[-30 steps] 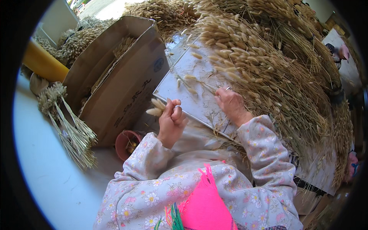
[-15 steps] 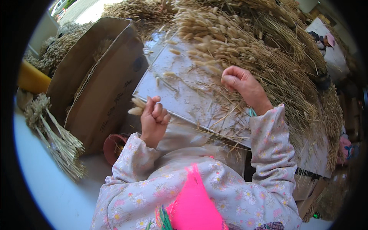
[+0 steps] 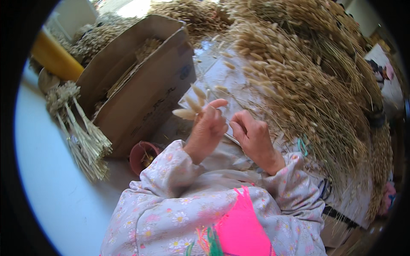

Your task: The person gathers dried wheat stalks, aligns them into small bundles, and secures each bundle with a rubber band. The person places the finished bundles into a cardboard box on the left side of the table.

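Observation:
My left hand [image 3: 206,131] is closed around several dried bunny-tail grass stems [image 3: 195,102], whose fluffy cream heads stick out past the thumb side. Its index finger reaches toward the right. Close by on the right, my right hand [image 3: 255,137] is closed in a pinch, and whatever lies between its fingertips is too small or hidden to name. Both hands are above the near edge of a white board [image 3: 218,76] strewn with loose stalks. Beyond them and to the right spreads a large heap of dried bunny-tail grass [image 3: 294,79].
A tall cardboard box [image 3: 153,89] holding dried grass stands to the left. Beside it are a tied bundle of pale stalks [image 3: 81,128], a yellow pipe-like piece [image 3: 57,55] and a reddish bucket [image 3: 139,158]. A turquoise loop [image 3: 302,146] lies near my right sleeve.
My right hand has come down and leftward from the heap to beside my left hand. My left hand, holding the grass, has moved toward it. The whole view has shifted.

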A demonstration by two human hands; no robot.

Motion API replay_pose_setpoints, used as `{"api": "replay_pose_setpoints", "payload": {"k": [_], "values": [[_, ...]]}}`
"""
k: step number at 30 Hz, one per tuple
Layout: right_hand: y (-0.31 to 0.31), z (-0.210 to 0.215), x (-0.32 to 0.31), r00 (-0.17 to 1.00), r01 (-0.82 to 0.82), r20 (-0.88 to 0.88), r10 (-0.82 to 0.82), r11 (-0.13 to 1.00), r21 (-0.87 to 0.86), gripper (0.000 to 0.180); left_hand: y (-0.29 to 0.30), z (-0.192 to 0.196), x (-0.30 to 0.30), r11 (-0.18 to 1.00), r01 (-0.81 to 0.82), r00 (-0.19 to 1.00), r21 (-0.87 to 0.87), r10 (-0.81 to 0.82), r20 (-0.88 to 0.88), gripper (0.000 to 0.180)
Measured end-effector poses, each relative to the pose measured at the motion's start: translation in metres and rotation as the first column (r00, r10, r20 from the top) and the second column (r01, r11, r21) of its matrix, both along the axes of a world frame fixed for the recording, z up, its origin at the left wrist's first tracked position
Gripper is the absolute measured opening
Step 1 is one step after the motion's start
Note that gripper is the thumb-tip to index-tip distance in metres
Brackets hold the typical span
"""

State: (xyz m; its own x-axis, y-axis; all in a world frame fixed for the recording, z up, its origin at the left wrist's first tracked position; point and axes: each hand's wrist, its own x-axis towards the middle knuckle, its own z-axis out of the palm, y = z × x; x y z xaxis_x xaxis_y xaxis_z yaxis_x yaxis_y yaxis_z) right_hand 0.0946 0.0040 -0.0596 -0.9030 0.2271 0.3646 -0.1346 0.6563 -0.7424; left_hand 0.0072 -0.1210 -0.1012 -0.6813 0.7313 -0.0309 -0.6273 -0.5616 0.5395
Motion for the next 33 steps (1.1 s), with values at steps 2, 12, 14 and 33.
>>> {"api": "replay_pose_setpoints", "payload": {"k": [2, 12, 14, 33], "values": [[-0.007, -0.004, 0.001, 1.000, -0.020, -0.015, 0.021, 0.998, 0.056, 0.010, -0.001, 0.002, 0.001, 0.997, -0.035, 0.998, -0.071, 0.031, -0.050, 0.023], [-0.010, -0.031, 0.013, 0.997, 0.077, -0.036, -0.069, 0.836, 0.544, 0.014, 0.015, -0.001, 0.001, 0.984, -0.176, 0.952, 0.025, 0.164, 0.258, 0.031], [0.004, -0.034, 0.024, 0.997, 0.048, 0.025, -0.073, 0.836, 0.547, 0.012, 0.008, -0.004, -0.014, 0.978, -0.037, 0.961, 0.206, -0.022, 0.275, 0.030], [0.201, -0.051, 0.104, 0.867, 0.392, 0.051, -0.496, 0.742, 0.544, 0.015, 0.041, -0.049, -0.032, 0.996, -0.029, 0.946, 0.089, -0.001, 0.325, 0.030]]}}
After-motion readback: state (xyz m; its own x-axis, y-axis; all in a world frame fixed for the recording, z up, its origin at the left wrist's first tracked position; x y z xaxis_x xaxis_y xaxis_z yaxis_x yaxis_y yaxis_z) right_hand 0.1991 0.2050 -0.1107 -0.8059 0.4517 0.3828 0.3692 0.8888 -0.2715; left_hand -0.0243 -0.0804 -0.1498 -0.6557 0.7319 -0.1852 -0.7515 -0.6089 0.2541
